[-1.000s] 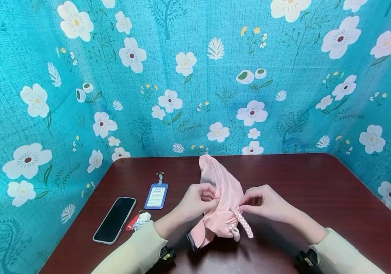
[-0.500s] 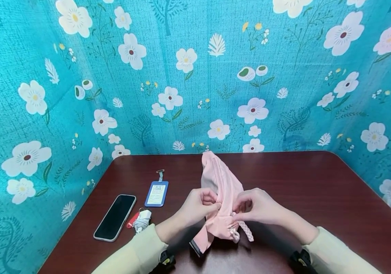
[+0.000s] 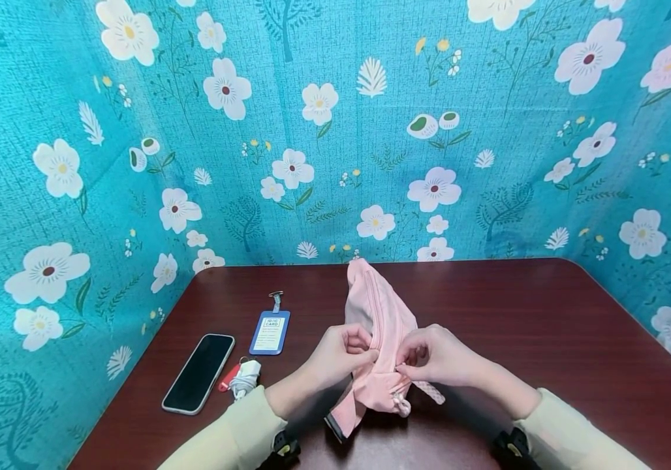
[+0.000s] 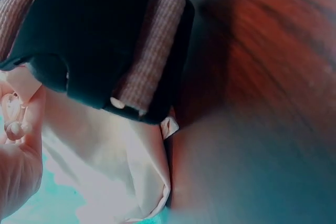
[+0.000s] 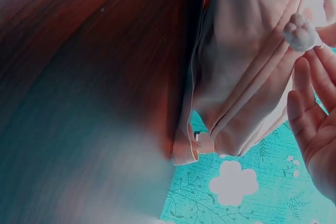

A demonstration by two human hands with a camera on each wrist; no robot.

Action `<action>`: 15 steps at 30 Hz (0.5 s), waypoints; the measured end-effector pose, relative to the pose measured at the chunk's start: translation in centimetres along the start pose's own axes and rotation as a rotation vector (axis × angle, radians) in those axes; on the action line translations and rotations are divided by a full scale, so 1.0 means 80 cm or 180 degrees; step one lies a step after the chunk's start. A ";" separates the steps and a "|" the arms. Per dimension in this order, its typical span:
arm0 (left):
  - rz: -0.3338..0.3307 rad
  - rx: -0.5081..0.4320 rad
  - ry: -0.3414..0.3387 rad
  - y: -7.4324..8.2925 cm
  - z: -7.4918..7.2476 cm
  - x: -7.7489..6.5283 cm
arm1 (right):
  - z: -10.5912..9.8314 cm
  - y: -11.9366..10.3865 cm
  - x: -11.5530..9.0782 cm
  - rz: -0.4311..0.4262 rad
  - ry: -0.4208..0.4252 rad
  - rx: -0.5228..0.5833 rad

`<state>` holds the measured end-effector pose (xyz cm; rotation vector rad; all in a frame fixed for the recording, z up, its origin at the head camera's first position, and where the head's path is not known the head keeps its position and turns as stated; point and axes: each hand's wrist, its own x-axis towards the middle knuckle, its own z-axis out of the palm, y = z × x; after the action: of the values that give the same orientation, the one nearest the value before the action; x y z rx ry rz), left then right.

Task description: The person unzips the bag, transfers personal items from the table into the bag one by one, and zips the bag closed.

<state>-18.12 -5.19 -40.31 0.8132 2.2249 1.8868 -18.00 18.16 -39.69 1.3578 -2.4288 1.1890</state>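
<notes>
A pink waist bag (image 3: 393,314) stands tilted in the middle of the table, a long zipper running down its front. My left hand (image 3: 335,356) pinches the cloth beside the zipper. With thumb and forefinger, my right hand (image 3: 444,356) pinches a zipper pull low on the bag; its white braided cord (image 3: 429,391) sticks out below the fingers. A second, looped braided cord (image 3: 400,401) hangs at the lower end. In the left wrist view a black buckle (image 4: 79,35) on the bag's strap partly covers the bag. The right wrist view shows a knotted cord end (image 5: 300,32) at my fingertips.
On the left of the dark red table (image 3: 500,307) lie a phone (image 3: 199,373), a blue card holder (image 3: 269,333) with a clip, and a white charger with wound cable (image 3: 245,377) beside a red item (image 3: 226,380). A floral turquoise curtain (image 3: 335,163) hangs behind.
My right hand has moved left from the bag's right edge over its front. The braided cord under it has swung outward to the right. My left hand keeps its pinch on the bag.
</notes>
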 end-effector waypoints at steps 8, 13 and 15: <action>-0.0219 0.0178 0.0001 -0.002 -0.003 -0.008 | 0.007 0.002 -0.001 0.0132 0.0014 0.0283; -0.0237 0.0289 -0.0070 0.000 -0.006 -0.014 | 0.007 0.001 0.000 0.0173 0.0012 0.0351; -0.0221 0.0299 -0.0110 0.000 -0.006 -0.014 | 0.007 0.001 0.000 0.0182 -0.0002 0.0357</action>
<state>-17.37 -6.17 -40.47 0.7652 2.3046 1.7365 -17.92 17.77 -40.10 1.3253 -2.4509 1.3577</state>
